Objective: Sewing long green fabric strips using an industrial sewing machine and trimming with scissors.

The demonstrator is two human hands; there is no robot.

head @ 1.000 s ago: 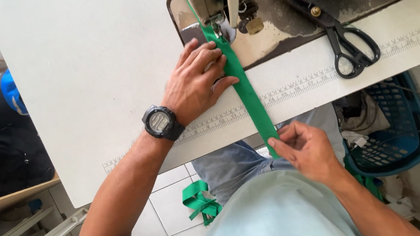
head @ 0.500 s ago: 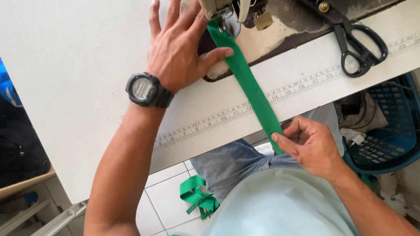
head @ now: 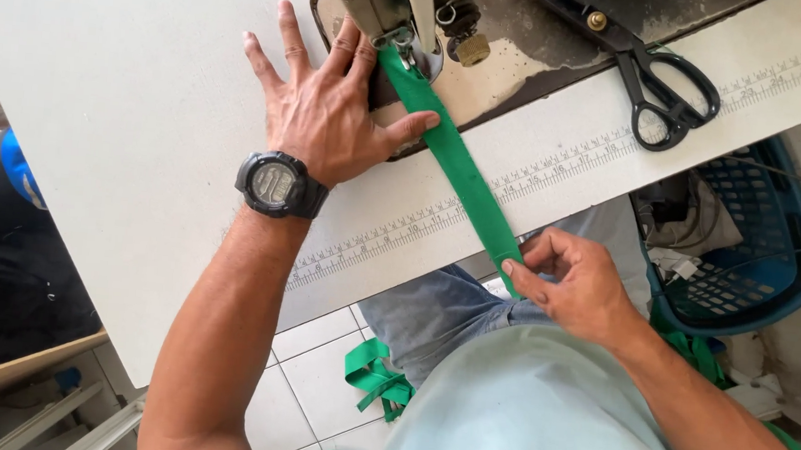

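A long green fabric strap (head: 457,168) runs from under the sewing machine's presser foot (head: 413,47) diagonally down over the table's front edge. My left hand (head: 334,105), with a black watch on the wrist, lies flat on the white table, fingers spread, thumb resting against the strap's left side just below the foot. My right hand (head: 572,286) is below the table edge and pinches the strap's lower end between thumb and fingers, keeping it taut.
Black scissors (head: 664,89) lie on the machine bed at upper right. A measuring tape strip (head: 558,161) runs along the white table (head: 125,99). A blue plastic basket (head: 749,271) stands at right. More green straps (head: 374,380) lie on the tiled floor.
My left hand has slid up toward the presser foot and spread flat beside the strap. My right hand keeps its pinch on the strap's lower end.
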